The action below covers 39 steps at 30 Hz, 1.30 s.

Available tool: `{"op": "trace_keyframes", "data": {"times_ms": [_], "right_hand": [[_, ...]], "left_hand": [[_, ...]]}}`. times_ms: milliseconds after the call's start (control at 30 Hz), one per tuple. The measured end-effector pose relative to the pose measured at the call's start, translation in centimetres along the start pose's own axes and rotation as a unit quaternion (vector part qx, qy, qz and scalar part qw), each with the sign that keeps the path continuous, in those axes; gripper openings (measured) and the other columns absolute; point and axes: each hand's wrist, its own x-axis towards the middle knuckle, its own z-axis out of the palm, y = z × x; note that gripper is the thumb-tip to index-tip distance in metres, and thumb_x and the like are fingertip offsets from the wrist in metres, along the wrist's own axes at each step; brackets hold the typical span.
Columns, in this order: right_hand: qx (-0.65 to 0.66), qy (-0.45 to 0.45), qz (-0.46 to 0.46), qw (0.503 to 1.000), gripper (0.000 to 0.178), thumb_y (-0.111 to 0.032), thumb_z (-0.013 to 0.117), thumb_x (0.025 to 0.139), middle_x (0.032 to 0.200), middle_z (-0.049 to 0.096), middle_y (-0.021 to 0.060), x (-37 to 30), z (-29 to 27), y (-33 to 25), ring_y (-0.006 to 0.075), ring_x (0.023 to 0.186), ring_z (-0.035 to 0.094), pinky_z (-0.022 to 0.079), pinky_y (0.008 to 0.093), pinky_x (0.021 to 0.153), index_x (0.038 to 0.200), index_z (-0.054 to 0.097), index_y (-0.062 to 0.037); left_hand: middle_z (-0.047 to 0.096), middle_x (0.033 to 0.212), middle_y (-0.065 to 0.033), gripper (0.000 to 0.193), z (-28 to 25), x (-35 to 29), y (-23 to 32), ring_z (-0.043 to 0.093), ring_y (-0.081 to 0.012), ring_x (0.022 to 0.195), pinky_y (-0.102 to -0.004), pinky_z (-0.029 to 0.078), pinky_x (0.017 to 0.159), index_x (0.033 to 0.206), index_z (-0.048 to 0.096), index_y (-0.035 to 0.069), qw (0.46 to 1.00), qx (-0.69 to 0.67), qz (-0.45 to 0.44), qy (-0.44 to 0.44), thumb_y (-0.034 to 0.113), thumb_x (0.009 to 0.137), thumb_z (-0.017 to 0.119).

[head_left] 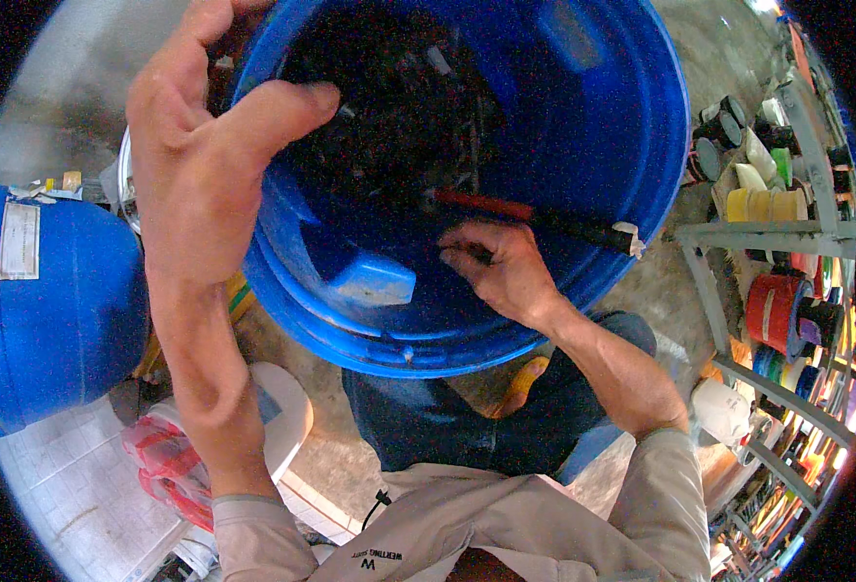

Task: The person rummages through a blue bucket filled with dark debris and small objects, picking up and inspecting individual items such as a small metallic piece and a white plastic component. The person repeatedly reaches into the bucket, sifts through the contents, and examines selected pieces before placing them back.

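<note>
A large blue plastic drum (642, 126) stands open-topped before me, with a dark jumble (379, 107) inside that is too dim to make out. My left hand (200, 155) is at its left rim, thumb stretched over the opening and fingers apart from it; the fingertips run out of view at the top. Inside the near right part of the drum is my right hand (496, 267), its fingers curled together; whatever they hold, if anything, is hidden. Just beyond it lies a long red and black handle (544, 215) with a whitish wrapped end near the right rim.
Another blue drum (59, 310) with a pale label lies on the left. Below it is a red and clear plastic bag (166, 456) beside a pale rounded board (282, 417). Grey metal shelving (768, 236) with several coloured spools, one red (773, 308), lines the right.
</note>
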Motion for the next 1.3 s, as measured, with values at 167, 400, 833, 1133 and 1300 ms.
{"op": "trace_keyframes", "data": {"times_ms": [167, 400, 833, 1133, 1300], "right_hand": [[-0.010, 0.000, -0.005, 1.000, 0.013, -0.007, 0.069, 0.082, 0.088, 0.069, 0.0128, -0.2, 0.5, 0.1, 0.0230, 0.081, 0.067, 0.051, 0.0332, 0.073, 0.094, 0.068, -0.0033], [-0.020, 0.001, -0.008, 1.000, 0.014, -0.005, 0.067, 0.082, 0.089, 0.068, 0.0141, -0.1, 0.2, -0.4, 0.0263, 0.080, 0.067, 0.051, 0.0340, 0.072, 0.095, 0.067, -0.0034], [-0.037, -0.010, -0.053, 0.998, 0.017, -0.005, 0.066, 0.083, 0.096, 0.068, 0.0169, -0.3, 0.4, 0.0, 0.0330, 0.088, 0.067, 0.053, 0.0374, 0.075, 0.100, 0.067, -0.0044], [-0.063, -0.018, -0.067, 0.996, 0.016, -0.002, 0.063, 0.084, 0.096, 0.068, 0.0181, -0.4, 0.5, -0.1, 0.0358, 0.090, 0.066, 0.052, 0.0384, 0.077, 0.099, 0.067, -0.0032], [-0.061, -0.015, -0.049, 0.997, 0.015, -0.001, 0.063, 0.083, 0.095, 0.067, 0.0182, -0.1, 0.3, -0.4, 0.0360, 0.091, 0.066, 0.052, 0.0385, 0.078, 0.098, 0.066, -0.0029]], "left_hand": [[0.065, 0.109, -0.0057, 0.058, -0.6, 0.1, -0.2, 0.061, -0.0153, 0.099, -0.0262, 0.044, 0.092, 0.122, 0.060, 0.002, 1.000, 0.009, -0.014, -0.005, 0.012, 0.065, 0.065], [0.065, 0.100, -0.0119, 0.058, 1.9, -0.4, 1.3, 0.062, -0.0191, 0.091, -0.0300, 0.047, 0.088, 0.114, 0.058, -0.005, 0.997, -0.032, 0.031, 0.062, 0.009, 0.058, 0.063], [0.065, 0.097, -0.0135, 0.060, 2.4, -0.4, 1.7, 0.062, -0.0214, 0.089, -0.0317, 0.046, 0.089, 0.113, 0.057, -0.007, 0.993, -0.092, 0.029, 0.061, 0.008, 0.055, 0.062], [0.064, 0.099, -0.0137, 0.060, 2.5, -0.3, 2.4, 0.062, -0.0215, 0.089, -0.0327, 0.046, 0.088, 0.113, 0.056, -0.007, 0.997, -0.015, 0.010, 0.077, 0.007, 0.055, 0.062], [0.064, 0.101, -0.0150, 0.060, 2.0, -0.6, 2.0, 0.062, -0.0213, 0.090, -0.0318, 0.047, 0.089, 0.114, 0.056, -0.008, 0.995, -0.081, 0.008, 0.059, 0.005, 0.056, 0.062]]}}
